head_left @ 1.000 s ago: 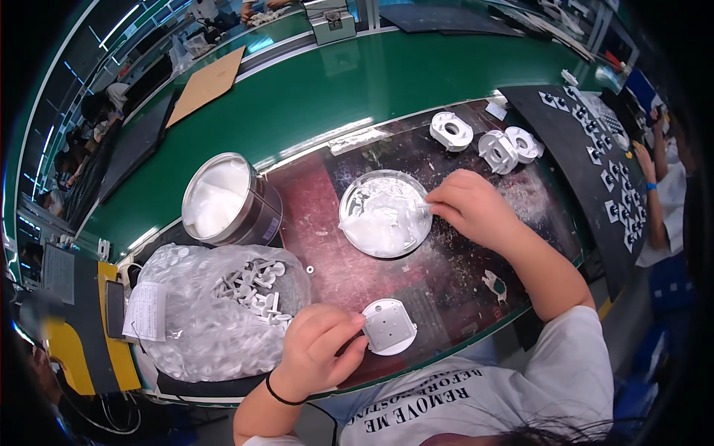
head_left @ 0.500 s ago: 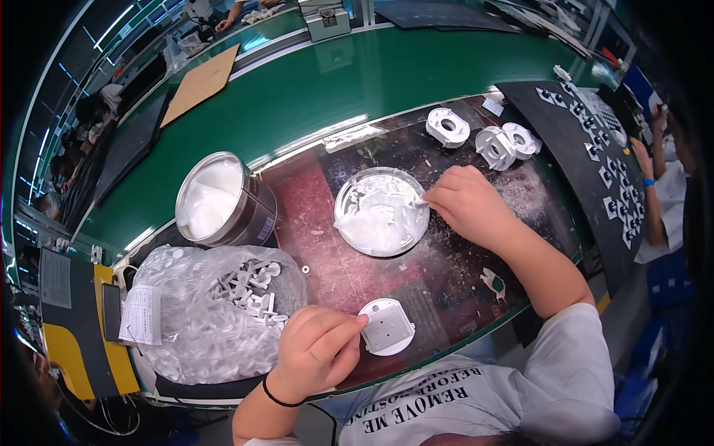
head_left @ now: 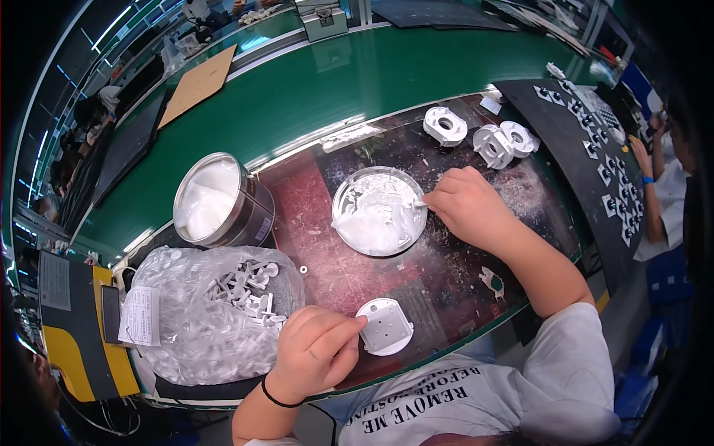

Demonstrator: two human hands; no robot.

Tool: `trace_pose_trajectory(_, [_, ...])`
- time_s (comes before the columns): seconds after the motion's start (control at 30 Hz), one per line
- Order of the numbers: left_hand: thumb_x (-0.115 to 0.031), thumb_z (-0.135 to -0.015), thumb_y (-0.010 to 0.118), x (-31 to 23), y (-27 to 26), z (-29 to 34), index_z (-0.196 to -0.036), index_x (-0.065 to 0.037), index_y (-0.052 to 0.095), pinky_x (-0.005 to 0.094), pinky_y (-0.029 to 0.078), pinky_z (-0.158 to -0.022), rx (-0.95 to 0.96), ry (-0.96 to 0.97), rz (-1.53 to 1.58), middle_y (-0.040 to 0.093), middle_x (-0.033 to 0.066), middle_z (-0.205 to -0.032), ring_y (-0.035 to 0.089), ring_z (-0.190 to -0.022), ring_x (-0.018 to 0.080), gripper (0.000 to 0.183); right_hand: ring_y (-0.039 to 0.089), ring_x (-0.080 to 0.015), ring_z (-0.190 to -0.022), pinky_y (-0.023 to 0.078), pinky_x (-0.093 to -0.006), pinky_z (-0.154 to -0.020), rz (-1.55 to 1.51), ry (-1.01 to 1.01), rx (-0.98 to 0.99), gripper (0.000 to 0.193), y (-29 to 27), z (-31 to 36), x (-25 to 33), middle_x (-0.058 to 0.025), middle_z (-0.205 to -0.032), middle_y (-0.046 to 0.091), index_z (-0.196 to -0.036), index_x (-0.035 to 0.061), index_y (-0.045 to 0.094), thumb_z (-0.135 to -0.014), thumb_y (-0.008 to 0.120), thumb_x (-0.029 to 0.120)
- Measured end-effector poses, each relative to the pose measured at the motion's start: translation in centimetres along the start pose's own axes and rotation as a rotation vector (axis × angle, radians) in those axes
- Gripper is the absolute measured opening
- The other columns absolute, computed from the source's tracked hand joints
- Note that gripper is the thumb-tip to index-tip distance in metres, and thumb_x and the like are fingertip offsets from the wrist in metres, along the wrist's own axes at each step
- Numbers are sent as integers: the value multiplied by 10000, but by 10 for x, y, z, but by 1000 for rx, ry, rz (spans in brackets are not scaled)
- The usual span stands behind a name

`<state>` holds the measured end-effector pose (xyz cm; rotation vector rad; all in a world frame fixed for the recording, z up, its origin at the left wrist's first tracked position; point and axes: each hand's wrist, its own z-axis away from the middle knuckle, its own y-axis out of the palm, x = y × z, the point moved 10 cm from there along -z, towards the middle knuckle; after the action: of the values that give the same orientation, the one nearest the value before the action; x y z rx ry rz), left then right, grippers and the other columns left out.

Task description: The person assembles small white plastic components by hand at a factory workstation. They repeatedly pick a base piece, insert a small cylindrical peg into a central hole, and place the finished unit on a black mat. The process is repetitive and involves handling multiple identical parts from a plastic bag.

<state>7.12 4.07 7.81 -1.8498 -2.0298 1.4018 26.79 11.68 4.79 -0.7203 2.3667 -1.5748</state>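
Note:
My right hand (head_left: 468, 204) is closed in a pinch at the right rim of a round, shallow dish (head_left: 349, 241). A small pale piece (head_left: 420, 204) sticks out from its fingertips over the rim; its kind is mostly hidden. White paste (head_left: 383, 223) lies smeared and heaped in the dish. My left hand (head_left: 316, 349), with a black band at the wrist, pinches the left edge of a flat white plastic plate (head_left: 388, 327). This plate is rounded, with small holes, and sits near the table's front edge.
An open tin (head_left: 256, 215) of white paste stands at the left. Before it lies a clear plastic bag (head_left: 186, 320) of grey mushroom-shaped plastic pieces. White ring-shaped housings (head_left: 445, 126) stand at the back right. A black board (head_left: 550, 126) with several small parts lies near a co-worker's arm.
Both hands keep nearly the same place and grip. The small pale piece at my right fingertips shows slightly more over the dish's rim. The whole view has shifted a little.

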Motion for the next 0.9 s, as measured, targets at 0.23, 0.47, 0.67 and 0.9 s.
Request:
trace_pose_trajectory(0.23, [-32,-662,685,1,1,-1,-988,-49,636,339,449,-608,31,-14,3,598,65,-815,577,-669,234,331,565,-236,-843,423,-362,-775,-76,72,-1,106,-1,2,-8,-57,-795,609,-853,62,658,-767,620,111])
trace_pose_trajectory(0.47, [-273,-671,766,11,8,2,-1165,-11,532,402,451,-742,191,-79,20,590,128,-944,574,-838,311,607,633,-137,-810,493,-283,-730,-1135,601,279,156,33,20,-18,-70,-894,664,-972,-1,633,-840,614,82])
trace_pose_trajectory(0.67, [-454,-541,834,32,32,14,-1353,29,280,454,355,-958,340,-214,101,506,185,-1191,466,-1103,384,1095,610,-101,-821,474,-238,-736,-1547,581,339,217,49,28,36,-50,-905,657,-1033,-14,616,-828,640,56])
trace_pose_trajectory(0.9, [-355,-570,843,38,39,21,-1416,-10,149,448,357,-935,245,-169,169,534,152,-1193,483,-1086,352,1147,607,-144,-844,472,-272,-746,-1170,206,344,206,50,17,79,-58,-943,643,-1005,42,656,-817,664,127])
